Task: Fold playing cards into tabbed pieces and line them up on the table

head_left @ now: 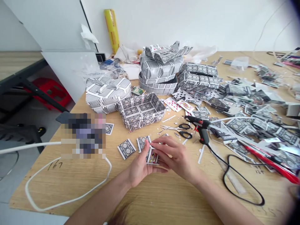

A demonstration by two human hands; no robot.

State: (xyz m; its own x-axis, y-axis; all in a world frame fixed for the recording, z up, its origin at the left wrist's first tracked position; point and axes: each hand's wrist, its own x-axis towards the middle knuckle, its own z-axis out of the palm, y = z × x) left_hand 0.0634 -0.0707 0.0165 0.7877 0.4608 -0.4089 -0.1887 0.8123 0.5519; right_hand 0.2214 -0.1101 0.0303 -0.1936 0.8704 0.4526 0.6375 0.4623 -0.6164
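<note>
Between my two hands is a folded playing card [153, 158], with a coloured court-card face partly showing. My left hand [140, 165] grips it from the left, thumb along its edge. The fingers of my right hand [179, 156] pinch its upper right side, hiding part of it. One small folded card [127, 149] lies flat on the table left of my hands. Another folded card [141, 143] lies just behind my left thumb. Beyond them stands an open box woven from cards [142, 113]. Scissors [184, 129] with black handles lie behind my right hand.
A black glue gun [201, 126] with a trailing cord stands right. Loose cards [243, 122] heap across the right side, near a red tool [272, 164]. Lidded card boxes [107, 92] and stacked ones [161, 67] stand behind. A white cable [70, 200] loops on the left.
</note>
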